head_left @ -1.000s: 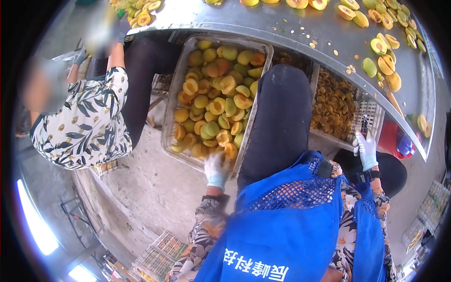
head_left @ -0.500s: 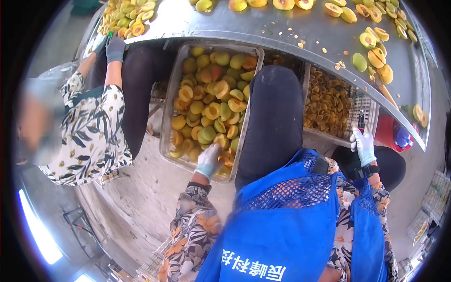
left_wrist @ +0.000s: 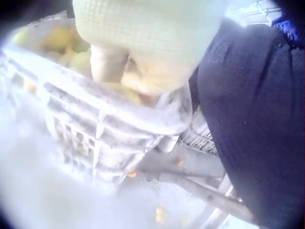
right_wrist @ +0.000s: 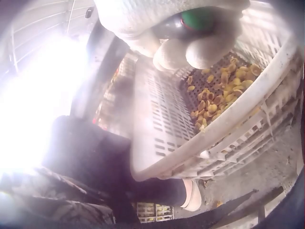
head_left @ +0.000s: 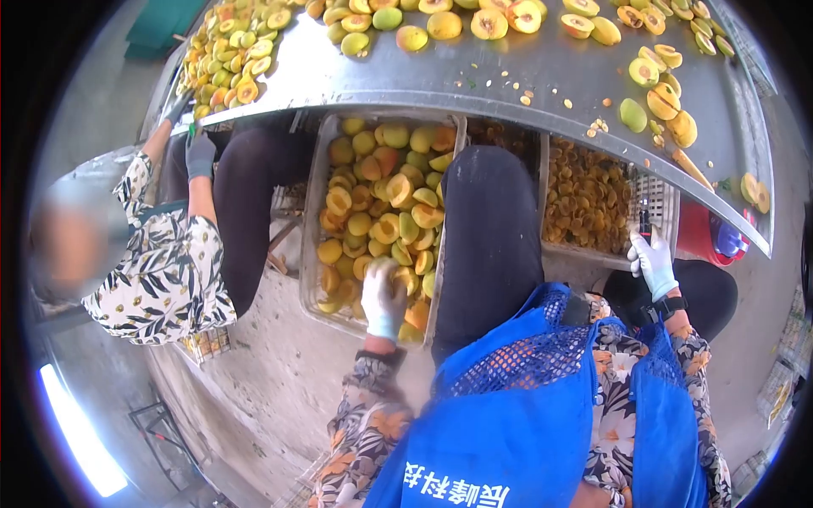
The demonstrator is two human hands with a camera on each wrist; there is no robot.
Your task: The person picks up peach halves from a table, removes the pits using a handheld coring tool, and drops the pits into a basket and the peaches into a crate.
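My left hand (head_left: 383, 292), in a white glove, reaches into the near end of a white plastic crate (head_left: 309, 220) full of yellow fruit, whole and halved. In the left wrist view the gloved fingers (left_wrist: 143, 28) curl over a pale yellow fruit (left_wrist: 152, 78) just inside the crate's rim (left_wrist: 143, 119). My right hand (head_left: 654, 261) grips a small dark-handled tool (head_left: 644, 222) at the near edge of a second crate (head_left: 593, 251). That crate holds small orange pits and scraps (right_wrist: 214, 95). The right glove (right_wrist: 190, 47) wraps the tool's handle (right_wrist: 190, 21).
A steel table (head_left: 542, 68) above the crates carries many halved fruits and loose pits. My dark-trousered knee (head_left: 491, 229) lies between the two crates. Another person (head_left: 169, 254) in a leaf-print top sits to the left, gloved hands at the table's edge. A red container (head_left: 699, 241) stands on the right.
My left hand has moved a little further into the fruit crate and closed over a fruit. The right hand has stayed at the pit crate with the tool.
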